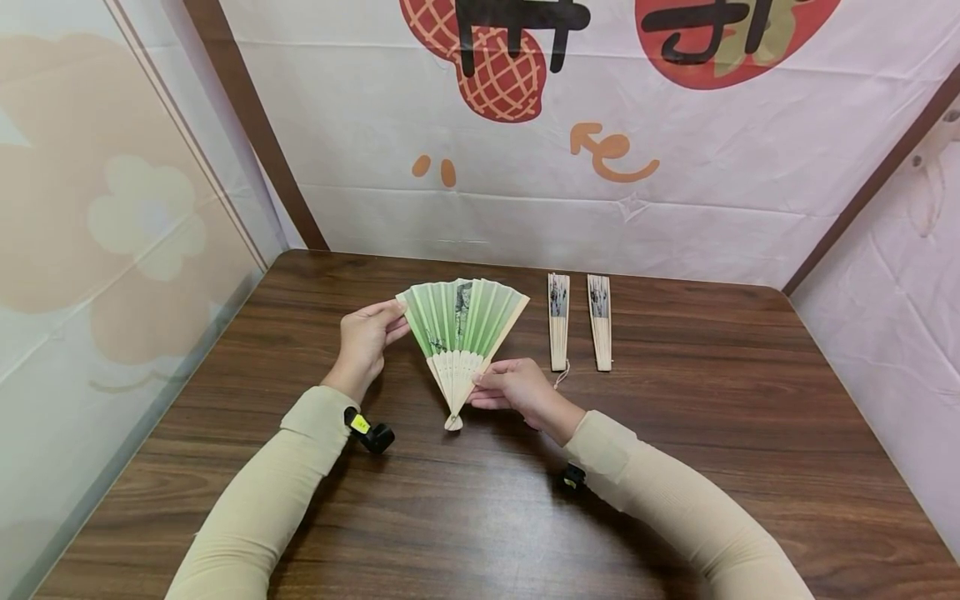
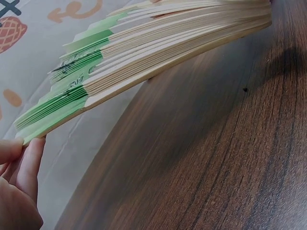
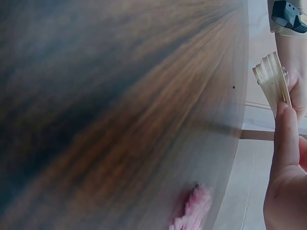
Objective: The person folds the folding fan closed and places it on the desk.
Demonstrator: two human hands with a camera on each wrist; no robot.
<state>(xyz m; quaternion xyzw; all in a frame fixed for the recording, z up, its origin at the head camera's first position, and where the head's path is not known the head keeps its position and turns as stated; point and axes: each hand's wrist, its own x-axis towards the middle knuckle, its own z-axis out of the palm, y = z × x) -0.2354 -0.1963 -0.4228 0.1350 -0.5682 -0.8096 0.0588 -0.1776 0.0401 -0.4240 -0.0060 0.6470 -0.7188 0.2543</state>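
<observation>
A green folding fan [image 1: 461, 321] with pale wooden ribs and a dark printed picture is partly spread above the table, its pivot end toward me. My left hand [image 1: 365, 342] pinches the outer tip of its left edge; the left wrist view shows thumb and fingers on that edge of the fan [image 2: 96, 72]. Lower on the opposite side, my right hand [image 1: 525, 387] grips the outer rib near the pivot. In the right wrist view, the right hand [image 3: 285, 163] has a finger along the fan's wooden base [image 3: 273, 81].
Two folded fans, one [image 1: 558, 321] with a cord loop and another [image 1: 599, 322], lie side by side at the back right of the brown table [image 1: 480, 517]. A printed cloth wall [image 1: 525, 192] stands behind. Something pink and fluffy [image 3: 194, 208] shows low in the right wrist view.
</observation>
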